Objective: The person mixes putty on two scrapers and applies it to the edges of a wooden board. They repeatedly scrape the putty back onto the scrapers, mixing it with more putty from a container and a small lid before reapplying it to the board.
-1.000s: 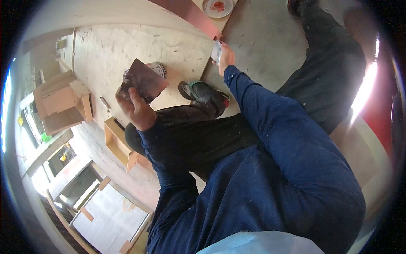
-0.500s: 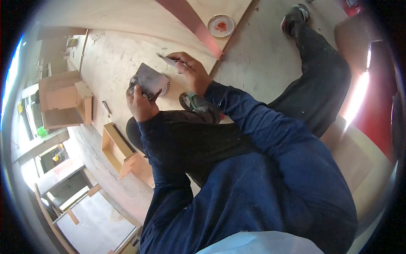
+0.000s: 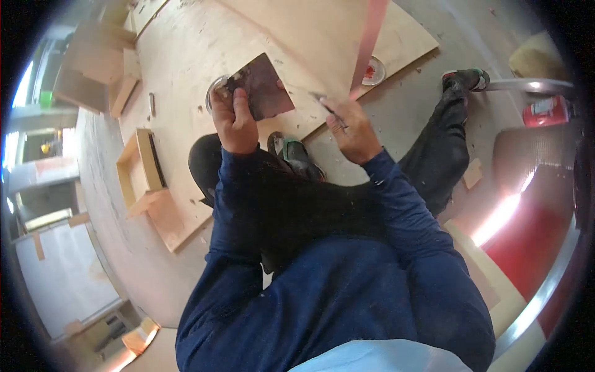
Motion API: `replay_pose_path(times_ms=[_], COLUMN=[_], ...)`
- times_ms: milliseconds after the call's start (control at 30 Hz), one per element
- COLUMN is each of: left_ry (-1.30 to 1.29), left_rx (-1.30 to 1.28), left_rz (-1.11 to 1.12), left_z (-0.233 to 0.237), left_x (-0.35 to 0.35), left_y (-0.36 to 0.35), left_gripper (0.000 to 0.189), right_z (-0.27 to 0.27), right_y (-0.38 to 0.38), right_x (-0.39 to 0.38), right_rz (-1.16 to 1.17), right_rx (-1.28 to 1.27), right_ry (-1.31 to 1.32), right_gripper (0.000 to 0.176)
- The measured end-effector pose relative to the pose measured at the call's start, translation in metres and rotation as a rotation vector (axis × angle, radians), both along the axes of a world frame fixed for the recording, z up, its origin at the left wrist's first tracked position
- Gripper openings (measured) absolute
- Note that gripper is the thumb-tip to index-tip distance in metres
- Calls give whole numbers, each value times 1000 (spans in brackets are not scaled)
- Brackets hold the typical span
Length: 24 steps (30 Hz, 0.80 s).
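My left hand (image 3: 234, 124) is closed on a square, grey-brown flat plate (image 3: 265, 93), its thumb lying over the smeared face. Behind those fingers, partly hidden, a round metal tin (image 3: 214, 93) stands on the plywood sheet (image 3: 192, 46). To the right, my right hand (image 3: 356, 131) grips a thin putty knife (image 3: 327, 105) between thumb and fingers. Its blade points up and left towards the plate, blurred and apart from it.
A round lid (image 3: 375, 73) with red paste lies by a pinkish upright strip (image 3: 370, 31). On the left are an open wooden box (image 3: 133, 170), a larger wooden carcass (image 3: 93, 68) and a small cylinder (image 3: 151, 105). A red container (image 3: 545, 111) is at far right.
The view has shifted. My right hand has lowered and moved right with the putty knife. The plate in my left hand has turned and now hides more of the tin.
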<state>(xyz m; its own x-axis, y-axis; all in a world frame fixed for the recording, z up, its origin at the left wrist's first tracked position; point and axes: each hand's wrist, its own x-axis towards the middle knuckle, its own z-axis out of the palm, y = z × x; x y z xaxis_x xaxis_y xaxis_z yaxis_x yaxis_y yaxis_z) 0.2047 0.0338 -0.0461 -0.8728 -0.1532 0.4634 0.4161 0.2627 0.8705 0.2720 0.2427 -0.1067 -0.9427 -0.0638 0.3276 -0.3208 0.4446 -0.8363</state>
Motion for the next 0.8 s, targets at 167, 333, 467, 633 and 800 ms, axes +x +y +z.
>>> replay_pose_path(times_ms=[167,333,467,633,800], left_ry=[92,45,-67,-85,-135], left_rx=[-279,-250,431,511,374], left_rz=[-153,-204,-152,-158,-124], left_z=[-3,-24,-12,-13,-18], left_x=[9,3,-6,-6,-9], left_y=[-5,-17,-18,-13,-5], left_gripper=[22,24,26,23,18], right_z=[67,46,23,70,101], right_y=[4,-18,-13,41,103], right_x=[-7,6,23,11,-47], right_rz=[85,108,333,-108,-574], right_rx=[347,390,336,433,561], right_ry=[265,406,211,445,792], right_gripper=[35,37,36,44,50])
